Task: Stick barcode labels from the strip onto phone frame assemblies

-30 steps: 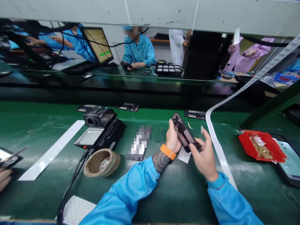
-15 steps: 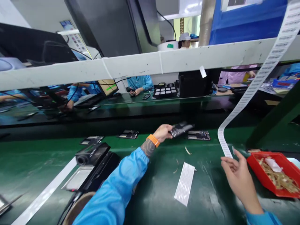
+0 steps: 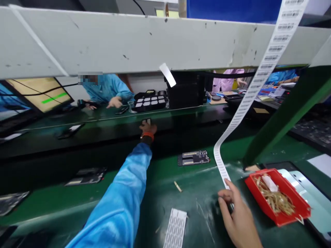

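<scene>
My left hand (image 3: 148,128), in an orange watch band, stretches far forward over the dark strip beyond the green bench. Its fingers are closed on an opened phone (image 3: 146,121), mostly hidden by the hand. My right hand (image 3: 236,210) is at the lower right, palm down, fingers bent and apart, the index fingertip at the lower end of a hanging strip of barcode labels (image 3: 240,110). Between the hands another opened phone (image 3: 194,158) lies with its circuit board showing. A sheet of white stickers (image 3: 175,229) lies nearer to me.
A red bin (image 3: 278,198) of tan scraps stands right of my right hand, beside pale green phone-like panels (image 3: 306,199). More opened phones (image 3: 88,175) lie at left. A green post (image 3: 289,113) slants at right; a white beam (image 3: 108,44) crosses above. A co-worker (image 3: 108,91) sits opposite.
My left hand has carried the phone forward, away from me, onto the dark strip. My right hand stays by the label strip's end. The view has moved closer and turned right.
</scene>
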`<action>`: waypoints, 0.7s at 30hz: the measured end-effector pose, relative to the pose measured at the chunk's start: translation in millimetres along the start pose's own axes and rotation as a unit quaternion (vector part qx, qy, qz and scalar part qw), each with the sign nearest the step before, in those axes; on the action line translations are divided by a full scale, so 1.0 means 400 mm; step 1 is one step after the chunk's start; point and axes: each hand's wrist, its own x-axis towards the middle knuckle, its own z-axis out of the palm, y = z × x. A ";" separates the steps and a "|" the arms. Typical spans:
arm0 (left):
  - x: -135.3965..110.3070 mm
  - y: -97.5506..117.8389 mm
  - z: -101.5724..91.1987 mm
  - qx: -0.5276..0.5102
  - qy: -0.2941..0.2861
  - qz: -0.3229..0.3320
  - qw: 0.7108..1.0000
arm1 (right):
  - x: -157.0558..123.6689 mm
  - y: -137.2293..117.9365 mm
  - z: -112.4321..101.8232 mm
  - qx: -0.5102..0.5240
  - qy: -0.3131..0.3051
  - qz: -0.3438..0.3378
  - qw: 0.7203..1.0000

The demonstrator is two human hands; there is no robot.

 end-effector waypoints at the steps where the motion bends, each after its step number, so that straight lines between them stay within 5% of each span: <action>1: -0.021 0.013 0.037 0.014 -0.041 0.036 0.998 | 0.001 -0.011 -0.003 0.003 0.014 0.001 1.000; 5: -0.166 0.081 0.212 0.035 -0.218 0.197 0.955 | 0.010 -0.042 -0.013 0.014 0.072 -0.009 0.997; 9: -0.274 0.148 0.300 0.043 -0.234 0.244 0.940 | 0.017 -0.051 -0.019 0.042 0.106 -0.036 0.993; 15: -0.341 0.197 0.216 -0.069 -0.181 0.202 0.960 | 0.025 -0.043 -0.008 0.176 0.070 0.037 0.981; 19: -0.511 0.139 0.158 -0.240 -0.165 0.175 0.941 | 0.014 -0.080 -0.002 0.341 -0.017 0.096 0.935; 21: -0.621 0.094 0.155 -0.384 -0.183 0.152 0.892 | -0.010 -0.121 0.001 0.400 -0.097 0.106 0.905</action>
